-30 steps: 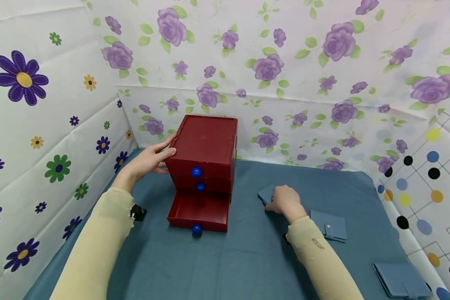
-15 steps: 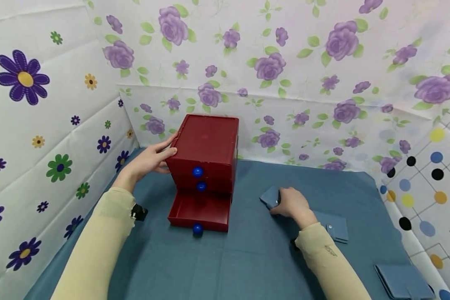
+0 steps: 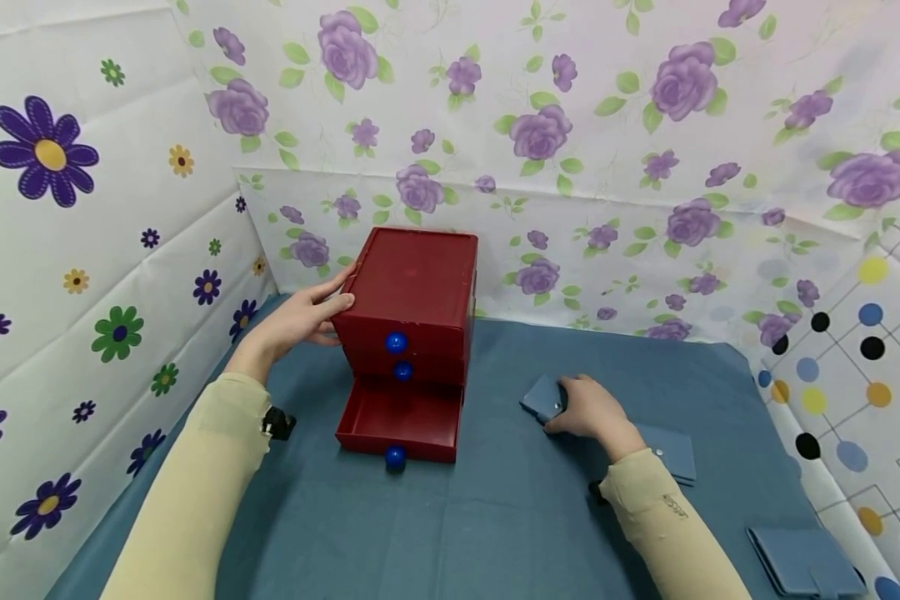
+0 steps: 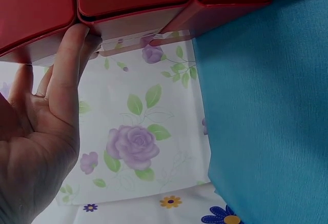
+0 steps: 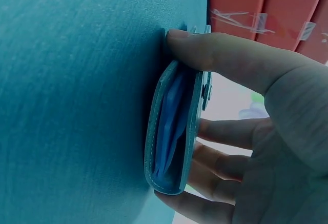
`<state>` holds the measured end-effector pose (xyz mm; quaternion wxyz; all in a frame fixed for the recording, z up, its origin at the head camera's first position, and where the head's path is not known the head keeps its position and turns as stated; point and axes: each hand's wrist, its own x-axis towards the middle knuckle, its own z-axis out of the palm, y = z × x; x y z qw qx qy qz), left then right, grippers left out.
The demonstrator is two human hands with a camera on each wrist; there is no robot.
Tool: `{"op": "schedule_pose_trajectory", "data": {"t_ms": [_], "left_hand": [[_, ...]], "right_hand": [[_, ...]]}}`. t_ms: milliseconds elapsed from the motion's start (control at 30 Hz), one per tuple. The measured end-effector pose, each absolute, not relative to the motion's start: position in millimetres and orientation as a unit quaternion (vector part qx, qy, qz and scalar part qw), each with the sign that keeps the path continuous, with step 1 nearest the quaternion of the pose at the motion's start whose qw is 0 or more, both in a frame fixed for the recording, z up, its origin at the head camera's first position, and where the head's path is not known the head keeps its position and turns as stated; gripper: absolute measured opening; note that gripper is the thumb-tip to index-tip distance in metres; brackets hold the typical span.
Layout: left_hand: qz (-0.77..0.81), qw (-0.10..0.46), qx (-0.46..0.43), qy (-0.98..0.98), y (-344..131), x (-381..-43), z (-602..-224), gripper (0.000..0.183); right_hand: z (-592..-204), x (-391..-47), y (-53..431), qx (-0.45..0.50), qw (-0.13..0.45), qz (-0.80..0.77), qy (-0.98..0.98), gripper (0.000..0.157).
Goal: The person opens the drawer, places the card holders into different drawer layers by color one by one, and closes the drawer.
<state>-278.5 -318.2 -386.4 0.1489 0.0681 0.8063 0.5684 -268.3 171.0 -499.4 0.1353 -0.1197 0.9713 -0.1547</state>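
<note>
A red drawer box [image 3: 420,279] with blue ball knobs stands at the back of the blue cloth, its bottom drawer [image 3: 405,417] pulled out. At its upper left edge rests my left hand [image 3: 292,321], thumb near the front corner. In the left wrist view the extended fingers [image 4: 66,75] touch the box's side. My right hand [image 3: 588,408] holds a small blue wallet [image 3: 543,398] with a snap. From the right wrist view, the thumb is at one end of the wallet [image 5: 166,126], a finger at the other, and its folded inner layers show.
Another blue snap wallet [image 3: 671,454] lies partly behind the right forearm. A larger blue wallet [image 3: 806,558] sits near the front right corner. Flower-patterned sheets [image 3: 570,183] rise behind and at the left, a dotted one at the right.
My right hand has shifted a little to the right, and more of the small wallet now shows past the fingers. The left hand stays on the box.
</note>
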Motion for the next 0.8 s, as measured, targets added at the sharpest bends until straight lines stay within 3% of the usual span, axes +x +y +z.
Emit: {"op": "schedule_pose_trajectory", "data": {"t_ms": [567, 800], "left_hand": [[0.566, 0.143, 0.078, 0.808, -317.4, -278.2, -388.2, 0.071], [0.566, 0.139, 0.076, 0.809, -317.2, -277.6, -388.3, 0.071]], "right_hand": [[-505.1, -259.6, 168.0, -0.135, 0.133, -0.206, 0.96, 0.096], [-500.0, -253.4, 160.9, -0.154, 0.131, -0.234, 0.951, 0.091]]}}
